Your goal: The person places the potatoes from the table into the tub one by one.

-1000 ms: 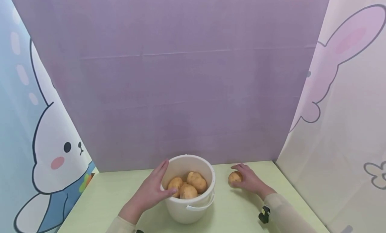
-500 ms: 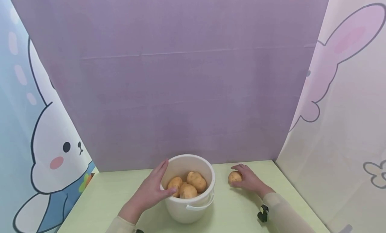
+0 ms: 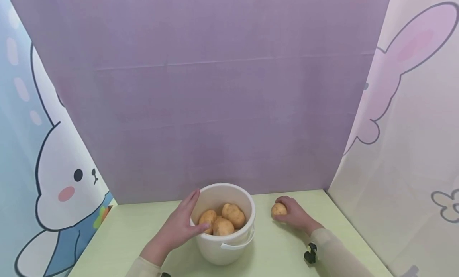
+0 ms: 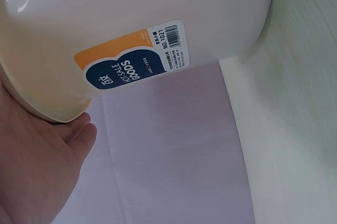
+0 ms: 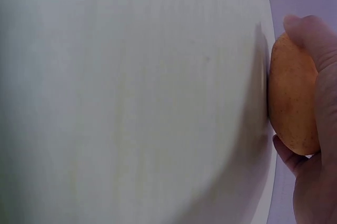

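A white bucket (image 3: pixel 224 251) with several potatoes (image 3: pixel 233 215) inside stands on the table. My left hand (image 3: pixel 179 225) holds its left side, the thumb reaching over the rim and the fingers lying along the outside. In the left wrist view, the bucket's wall (image 4: pixel 210 13) bears an orange and blue label (image 4: pixel 131 58), and the hand (image 4: pixel 37 161) is at the rim. Right of the bucket, my right hand (image 3: pixel 297 215) grips a single potato (image 3: pixel 278 210) low over the table. The right wrist view has that potato (image 5: pixel 292 98) between thumb and fingers.
The pale green table (image 3: pixel 143 221) meets a purple backdrop (image 3: pixel 229 109) behind the bucket. Rabbit-printed curtains flank both sides, blue on the left (image 3: pixel 64 169) and whitish on the right (image 3: pixel 405 157). The bucket's handle (image 3: pixel 238 243) hangs down at its front right.
The fingers of my right hand have closed further round the potato, which stays in nearly the same place. My left hand and the bucket have hardly moved.
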Available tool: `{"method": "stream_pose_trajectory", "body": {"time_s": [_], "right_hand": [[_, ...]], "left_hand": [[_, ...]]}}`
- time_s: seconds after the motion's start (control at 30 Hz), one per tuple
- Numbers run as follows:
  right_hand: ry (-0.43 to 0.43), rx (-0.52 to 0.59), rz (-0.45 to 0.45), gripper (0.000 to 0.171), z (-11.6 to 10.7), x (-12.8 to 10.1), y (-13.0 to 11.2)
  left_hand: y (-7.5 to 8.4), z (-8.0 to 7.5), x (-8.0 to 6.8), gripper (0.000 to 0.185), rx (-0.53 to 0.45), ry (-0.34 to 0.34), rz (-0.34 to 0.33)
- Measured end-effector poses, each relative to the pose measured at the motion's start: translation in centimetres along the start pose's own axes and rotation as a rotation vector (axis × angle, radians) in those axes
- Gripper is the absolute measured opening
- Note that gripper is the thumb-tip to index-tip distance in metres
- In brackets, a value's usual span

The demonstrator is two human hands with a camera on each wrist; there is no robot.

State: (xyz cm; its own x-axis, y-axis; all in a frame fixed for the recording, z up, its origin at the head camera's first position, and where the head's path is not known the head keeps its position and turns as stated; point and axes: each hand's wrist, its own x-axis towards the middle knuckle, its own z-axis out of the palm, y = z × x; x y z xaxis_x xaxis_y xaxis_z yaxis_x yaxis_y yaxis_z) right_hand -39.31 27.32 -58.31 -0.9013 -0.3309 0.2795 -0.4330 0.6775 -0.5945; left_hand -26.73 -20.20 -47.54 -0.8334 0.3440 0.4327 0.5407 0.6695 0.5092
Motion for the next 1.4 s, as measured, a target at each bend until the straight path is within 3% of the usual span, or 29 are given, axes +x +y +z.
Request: {"method": "stream_pose_trajectory", "body": {"time_s": [0.93, 1.4], "right_hand": [[0.041, 0.031, 0.065, 0.061, 0.2, 0.3, -1.3], [0.09, 0.014, -0.011, 0.058, -1.5, 1.1, -4.2]], "left_hand": [[-0.1, 0.0, -0.1, 0.114, -0.003, -0.003, -0.006], [0.1, 0.0, 0.0, 0.114, -0.02, -0.01, -0.009]]}}
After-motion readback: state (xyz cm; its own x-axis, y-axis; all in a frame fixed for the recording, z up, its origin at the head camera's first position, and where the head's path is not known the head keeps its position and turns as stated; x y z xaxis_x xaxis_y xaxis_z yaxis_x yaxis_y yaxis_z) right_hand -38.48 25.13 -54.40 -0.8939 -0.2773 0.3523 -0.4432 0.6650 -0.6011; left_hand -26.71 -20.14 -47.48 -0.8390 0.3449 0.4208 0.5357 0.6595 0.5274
